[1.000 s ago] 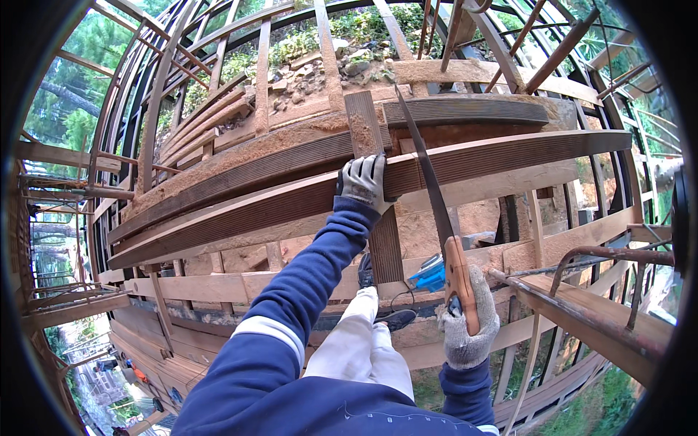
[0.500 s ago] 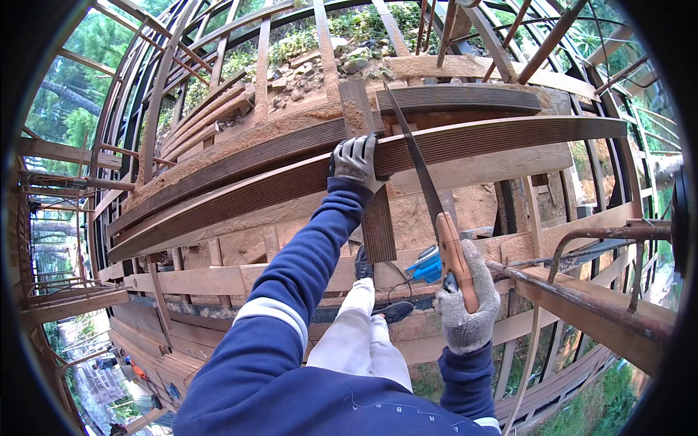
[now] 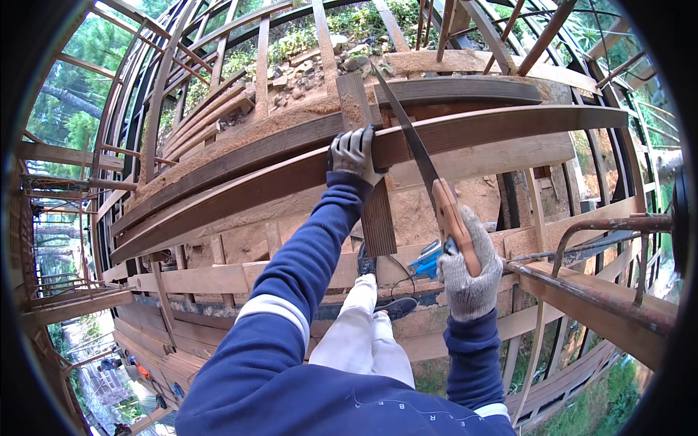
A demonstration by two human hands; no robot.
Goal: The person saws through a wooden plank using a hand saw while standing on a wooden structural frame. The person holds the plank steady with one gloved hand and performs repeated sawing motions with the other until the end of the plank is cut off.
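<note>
A long dark brown board [image 3: 502, 132] with a grooved face stands on edge across the frame. My gloved left hand [image 3: 353, 154] is closed over it near its middle, at the crossing with a short grooved board [image 3: 378, 221] lying beneath. My gloved right hand [image 3: 471, 280] is wrapped around the wooden handle of a handsaw [image 3: 414, 142]. The saw's blade slants up and away to the left, lying across the long board's upper edge just right of my left hand. Whether its teeth have cut into the wood, I cannot tell.
Beyond the long board lies another dark board [image 3: 458, 91], dusted with sawdust. A blue power tool [image 3: 427, 261] with a cord sits near my shoes. Open timber joists and beams [image 3: 203, 276] surround me, with gaps between them. A rusty metal pipe frame [image 3: 618, 227] juts in at the right.
My right hand and the handsaw have moved slightly forward, and the blade's tip reaches farther past the board. My left hand keeps its grip on the long board.
</note>
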